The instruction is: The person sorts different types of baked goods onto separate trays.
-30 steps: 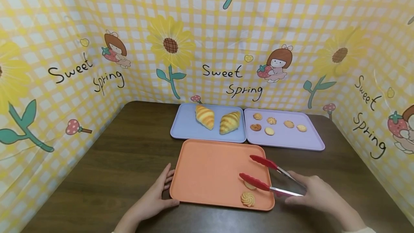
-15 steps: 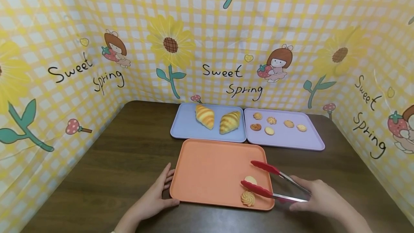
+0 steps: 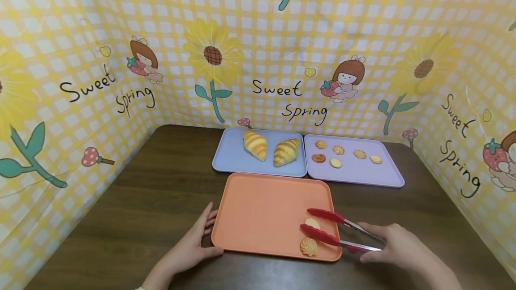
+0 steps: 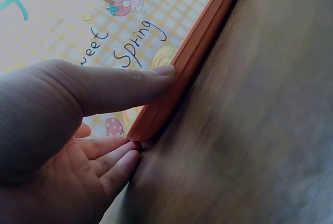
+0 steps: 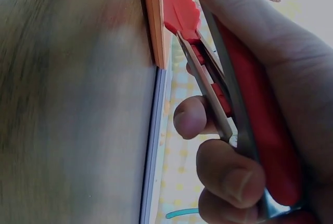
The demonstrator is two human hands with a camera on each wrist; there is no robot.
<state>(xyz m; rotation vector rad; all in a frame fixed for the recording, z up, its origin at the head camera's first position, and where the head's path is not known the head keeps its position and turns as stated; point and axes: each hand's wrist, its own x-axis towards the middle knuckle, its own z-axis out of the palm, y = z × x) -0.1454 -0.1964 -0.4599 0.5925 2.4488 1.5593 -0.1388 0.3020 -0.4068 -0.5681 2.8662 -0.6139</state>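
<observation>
My right hand (image 3: pixel 397 245) grips a pair of tongs (image 3: pixel 354 246) with red tips and metal arms. The tongs stand spread over the right side of an orange tray (image 3: pixel 266 214). A pale round cookie (image 3: pixel 312 223) lies between their tips, partly covered by the near tip. Just in front of it lies a swirled cookie (image 3: pixel 308 246). At the tray's near left corner, my left hand (image 3: pixel 189 243) rests with thumb along the near rim and fingers extended against the left side. In the right wrist view, curled fingers wrap the red tongs handle (image 5: pixel 260 109).
Behind the orange tray, a blue tray (image 3: pixel 230 160) carries two croissants (image 3: pixel 271 149). Beside it, a lilac tray (image 3: pixel 371 178) bears several small cookies (image 3: pixel 338 150). A yellow checked cloth (image 3: pixel 258 48) hangs around the dark wooden table (image 3: pixel 141 200).
The tongs have shifted toward me and slightly right, then their far tip came closer to the near one around the pale cookie. My left hand stays at the tray corner.
</observation>
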